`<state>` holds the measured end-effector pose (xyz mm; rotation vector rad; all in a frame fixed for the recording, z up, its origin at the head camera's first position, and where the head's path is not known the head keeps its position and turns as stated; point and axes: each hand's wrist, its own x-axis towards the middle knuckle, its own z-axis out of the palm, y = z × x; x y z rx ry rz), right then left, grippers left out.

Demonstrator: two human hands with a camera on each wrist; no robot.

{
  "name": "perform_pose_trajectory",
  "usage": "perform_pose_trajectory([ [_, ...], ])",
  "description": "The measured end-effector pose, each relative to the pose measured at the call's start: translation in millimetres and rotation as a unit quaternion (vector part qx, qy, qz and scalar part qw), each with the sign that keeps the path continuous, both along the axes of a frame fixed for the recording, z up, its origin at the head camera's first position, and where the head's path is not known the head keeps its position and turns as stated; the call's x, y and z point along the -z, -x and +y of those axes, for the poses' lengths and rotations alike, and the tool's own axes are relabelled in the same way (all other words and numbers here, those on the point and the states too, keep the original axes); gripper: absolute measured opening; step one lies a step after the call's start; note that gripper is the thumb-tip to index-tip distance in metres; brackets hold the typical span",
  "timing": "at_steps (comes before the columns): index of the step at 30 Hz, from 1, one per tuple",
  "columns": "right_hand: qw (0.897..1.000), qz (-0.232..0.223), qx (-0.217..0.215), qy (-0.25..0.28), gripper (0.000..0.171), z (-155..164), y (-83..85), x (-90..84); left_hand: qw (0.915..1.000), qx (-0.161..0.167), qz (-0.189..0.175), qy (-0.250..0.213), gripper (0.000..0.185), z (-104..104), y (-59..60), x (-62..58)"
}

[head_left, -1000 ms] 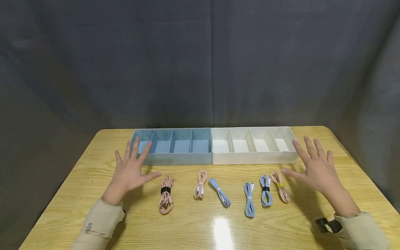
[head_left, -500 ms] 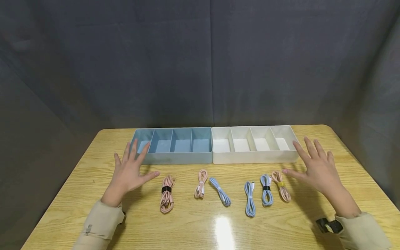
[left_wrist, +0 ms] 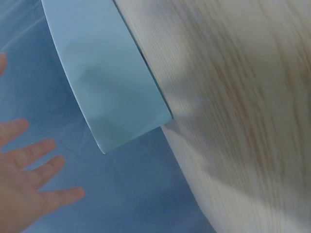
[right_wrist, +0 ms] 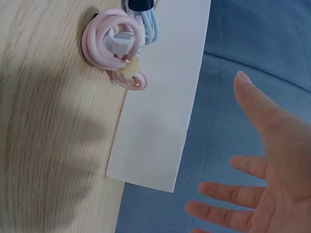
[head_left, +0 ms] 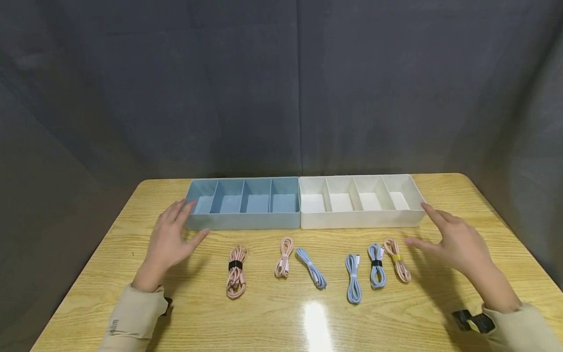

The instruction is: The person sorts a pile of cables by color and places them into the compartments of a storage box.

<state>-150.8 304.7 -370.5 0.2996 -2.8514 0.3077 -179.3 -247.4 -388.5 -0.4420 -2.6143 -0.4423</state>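
Two hands hover open over a pale wooden worktop (head_left: 272,313) against dark grey drapes (head_left: 281,88): the left hand (head_left: 169,239) near a blue tray (head_left: 244,222), the right hand (head_left: 457,239) beside a white tray (head_left: 360,220), each grip holding nothing. Six coiled cables (head_left: 312,264) lie in a row before the trays.
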Motion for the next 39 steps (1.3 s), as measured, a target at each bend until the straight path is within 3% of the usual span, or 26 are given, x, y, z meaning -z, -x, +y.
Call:
perform_pose_trajectory([
  [5,0.998,-0.053,0.007,0.021,0.085,1.0,-4.0,-4.9,0.9973,-0.016,0.005,-0.071,0.057,-6.5,0.4,0.4],
  [9,0.997,-0.067,0.0,0.038,0.073,1.4,-4.7,-4.9,0.9928,-0.039,0.003,-0.114,0.051,-12.4,2.2,1.9],
  [15,0.992,-0.1,-0.014,0.078,0.058,0.4,-3.9,0.4,0.9832,-0.072,-0.038,-0.163,0.051,-17.7,6.4,3.2],
  [20,0.984,-0.134,-0.029,0.111,0.053,0.4,-2.9,6.2,0.9758,-0.103,-0.074,-0.178,0.052,-21.6,11.2,5.4],
  [25,0.971,-0.181,-0.04,0.153,0.055,-0.3,-3.5,10.1,0.9627,-0.112,-0.135,-0.206,0.056,-26.5,15.4,5.7],
  [29,0.952,-0.231,-0.048,0.196,0.062,0.2,-2.1,16.1,0.9501,-0.103,-0.191,-0.224,0.061,-30.0,19.2,5.9],
  [34,0.93,-0.273,-0.055,0.241,0.066,-1.4,-0.1,25.2,0.9367,-0.095,-0.229,-0.247,0.064,-31.8,25.8,9.1],
  [39,0.93,-0.273,-0.065,0.237,0.062,-5.8,1.4,32.0,0.9271,-0.094,-0.242,-0.27,0.06,-33.1,30.2,15.7],
])
